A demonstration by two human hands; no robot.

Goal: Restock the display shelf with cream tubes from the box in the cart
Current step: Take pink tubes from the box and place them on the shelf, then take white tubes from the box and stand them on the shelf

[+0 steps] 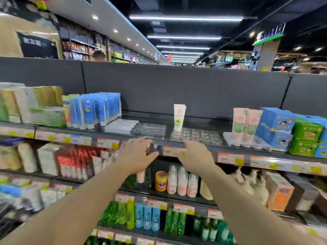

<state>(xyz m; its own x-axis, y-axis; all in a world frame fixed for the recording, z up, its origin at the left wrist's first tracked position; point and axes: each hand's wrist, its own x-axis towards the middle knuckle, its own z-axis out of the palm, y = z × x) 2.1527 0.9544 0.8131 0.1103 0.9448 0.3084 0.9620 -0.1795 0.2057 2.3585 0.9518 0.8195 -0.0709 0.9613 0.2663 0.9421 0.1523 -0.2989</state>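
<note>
One white cream tube (pixel 179 117) with a green label stands upright, alone, in a clear plastic holder tray (pixel 196 136) on the top display shelf (pixel 235 150). Both my arms reach toward the shelf's front edge. My left hand (pixel 137 154) is in front of the price rail, fingers spread and loosely bent, holding nothing. My right hand (pixel 195 156) is beside it, fingers extended toward the rail, also empty. The tube stands above and between the two hands. The cart and box are out of view.
Blue tubes (pixel 99 110) fill the shelf's left part, beside an unfilled clear tray (pixel 134 127). Pink-and-green tubes (pixel 246 127) and blue and green boxes (pixel 290 131) stand at right. Lower shelves hold bottles and an orange jar (pixel 161 180). A dark backboard rises behind.
</note>
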